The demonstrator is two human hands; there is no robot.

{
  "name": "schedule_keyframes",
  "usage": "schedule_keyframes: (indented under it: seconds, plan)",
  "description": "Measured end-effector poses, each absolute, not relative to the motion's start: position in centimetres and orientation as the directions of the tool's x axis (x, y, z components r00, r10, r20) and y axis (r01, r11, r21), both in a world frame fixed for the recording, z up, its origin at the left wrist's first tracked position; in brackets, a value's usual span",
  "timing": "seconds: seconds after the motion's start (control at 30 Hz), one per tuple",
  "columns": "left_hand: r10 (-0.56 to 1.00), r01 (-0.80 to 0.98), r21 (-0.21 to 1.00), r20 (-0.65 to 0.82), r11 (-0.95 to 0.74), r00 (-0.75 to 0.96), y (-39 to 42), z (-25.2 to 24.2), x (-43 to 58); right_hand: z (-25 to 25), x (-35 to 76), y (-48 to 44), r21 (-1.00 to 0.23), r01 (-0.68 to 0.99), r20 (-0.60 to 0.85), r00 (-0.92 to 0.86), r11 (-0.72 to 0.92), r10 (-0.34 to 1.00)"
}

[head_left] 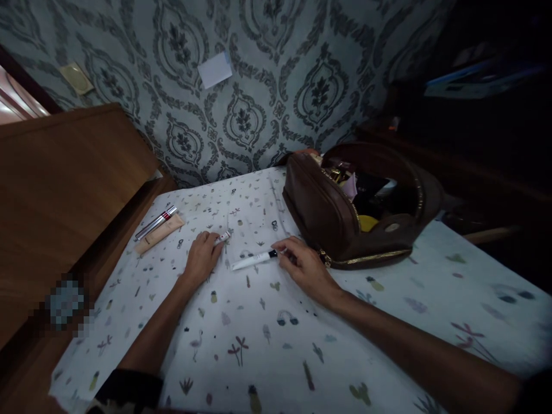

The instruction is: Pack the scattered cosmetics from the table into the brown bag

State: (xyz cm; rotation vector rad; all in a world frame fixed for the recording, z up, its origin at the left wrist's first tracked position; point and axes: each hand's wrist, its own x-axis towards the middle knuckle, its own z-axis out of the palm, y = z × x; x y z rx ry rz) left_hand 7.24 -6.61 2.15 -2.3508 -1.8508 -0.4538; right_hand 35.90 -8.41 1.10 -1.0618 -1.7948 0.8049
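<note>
My left hand [203, 253] rests low over the patterned cloth, its fingers closed on a small white tube [223, 236] whose printed end sticks out. With thumb and fingertips, my right hand [304, 265] grips the black cap of a slim white cosmetic tube [254, 260], which lies flat and points left. Right behind that hand stands an unzipped brown cosmetic bag [321, 213], its contents partly in shadow. On the far left of the cloth, a silver and red cosmetic tube [156, 223] lies beside a beige squeeze tube [159, 234].
A white cloth [241, 368] with small printed plants and sunglasses covers the table. Along the left edge rises a brown wooden panel [64, 190]. Patterned wallpaper [241, 115] closes off the back. Dark, hard-to-make-out items sit at the right.
</note>
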Motion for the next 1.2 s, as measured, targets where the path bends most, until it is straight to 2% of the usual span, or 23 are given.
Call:
schedule_keyframes:
  seconds: [0.27,0.4,0.67,0.77,0.9,0.97,1.0,1.07,1.2]
  plan:
    - [0.932,0.959,0.093,0.277,-0.267,0.233,-7.5,2.7,7.9,1.1,36.0,-8.4,-0.857,0.313,0.338,-0.258,0.409,0.905]
    - [0.96,0.974,0.1,0.215,-0.204,0.179,-7.9,2.9,8.3,1.0,35.9,-8.3,-0.857,0.304,0.345,-0.266,0.417,0.9]
    - [0.962,0.946,0.236,0.207,-0.224,0.176,-9.5,3.8,10.6,1.2,35.7,-9.1,-0.895,0.218,0.335,-0.245,0.389,0.91]
    - [0.929,0.921,0.197,0.227,-0.337,0.292,-10.3,3.7,12.5,1.7,35.8,-9.6,-0.912,0.16,0.326,-0.276,0.377,0.904]
    - [0.77,0.819,0.066,0.392,-0.57,0.504,-11.1,3.6,14.9,2.2,35.8,-10.0,-0.912,0.105,0.345,-0.325,0.396,0.881]
    - [0.718,0.782,0.054,0.441,-0.621,0.539,-11.3,3.8,15.6,2.3,35.7,-10.2,-0.907,0.089,0.365,-0.323,0.412,0.873]
    - [0.719,0.771,0.089,0.441,-0.631,0.538,-11.3,3.9,15.8,2.4,35.7,-10.2,-0.908,0.081,0.367,-0.316,0.411,0.875]
    - [0.775,0.759,0.238,0.392,-0.606,0.496,-11.2,4.2,15.9,2.3,35.5,-10.4,-0.916,0.06,0.36,-0.306,0.396,0.881]
    - [0.925,0.707,0.598,0.272,-0.378,0.265,-10.8,5.3,16.2,2.5,35.4,-10.7,-0.912,0.045,0.381,-0.281,0.408,0.881]
